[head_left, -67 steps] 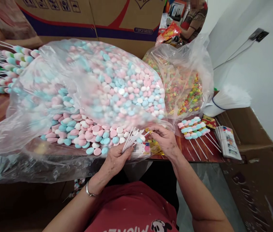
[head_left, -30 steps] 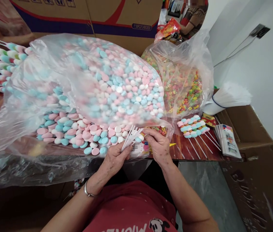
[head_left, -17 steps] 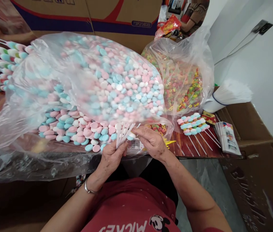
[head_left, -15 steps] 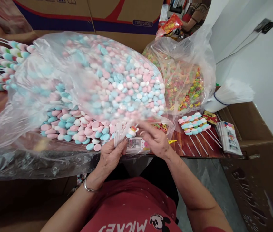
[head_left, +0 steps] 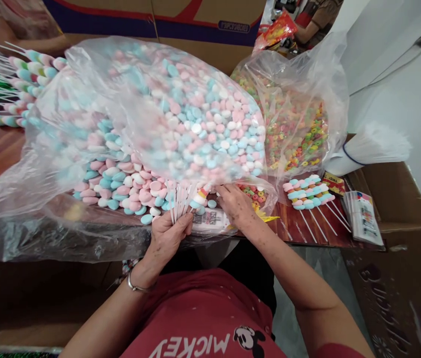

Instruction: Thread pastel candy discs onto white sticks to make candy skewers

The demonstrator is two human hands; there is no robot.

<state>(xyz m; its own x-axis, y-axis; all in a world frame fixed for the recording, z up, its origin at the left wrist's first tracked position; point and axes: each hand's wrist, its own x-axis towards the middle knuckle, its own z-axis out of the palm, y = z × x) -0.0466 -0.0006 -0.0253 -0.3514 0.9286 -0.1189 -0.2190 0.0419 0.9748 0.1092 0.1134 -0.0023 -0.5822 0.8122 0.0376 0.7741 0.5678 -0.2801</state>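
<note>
In the head view my left hand (head_left: 169,236) is closed around a fanned bunch of white sticks (head_left: 179,201). One stick in it bears a few sweets (head_left: 199,198), among them a white, a blue and a small orange-red piece. My right hand (head_left: 234,206) is just right of them, at the mouth of the clear bag. Its fingers are apart and slightly bent, and nothing shows in them; the tips are partly hidden. Pink, blue and white candies (head_left: 121,189) spill from the large plastic bag (head_left: 139,107). Small coloured rings (head_left: 253,194) lie beside my right hand.
A second bag of coloured rings (head_left: 295,119) stands at the back right. Finished candy sticks (head_left: 309,191) lie near printed packets (head_left: 363,216) and a bundle of white sticks (head_left: 374,144). More candy sticks (head_left: 27,84) lie left. Cardboard boxes (head_left: 195,44) and other people are behind.
My right hand has moved from beside the candy stick toward the bag's mouth. My left hand keeps the sticks, now fanned wider. The whole view has shifted slightly.
</note>
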